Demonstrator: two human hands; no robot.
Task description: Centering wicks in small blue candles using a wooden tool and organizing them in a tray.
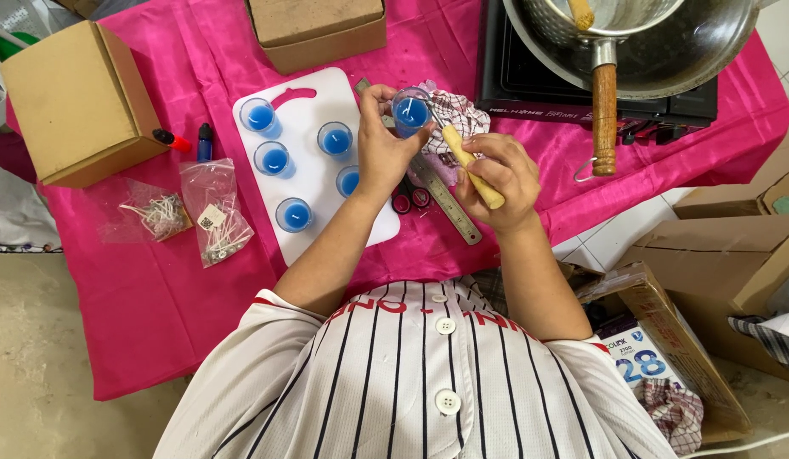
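My left hand (384,146) holds up a small clear cup of blue wax (410,111) over the pink table. My right hand (496,174) grips a tool by its wooden handle (472,167), its metal end reaching toward the cup. Several more small cups of blue wax (274,159) stand on a white cutting board (311,112) just left of my left hand. A metal ruler (445,201) and scissors with red handles (410,197) lie under my hands beside a checked cloth (455,112).
A dark stove (530,93) carries a large steel pan (666,51) with a wooden handle (604,119) at the back right. Cardboard boxes (80,102) stand at the left and back middle (318,30). Bags of wicks (214,212) and small dye bottles (205,143) lie at the left. More boxes sit on the floor at the right.
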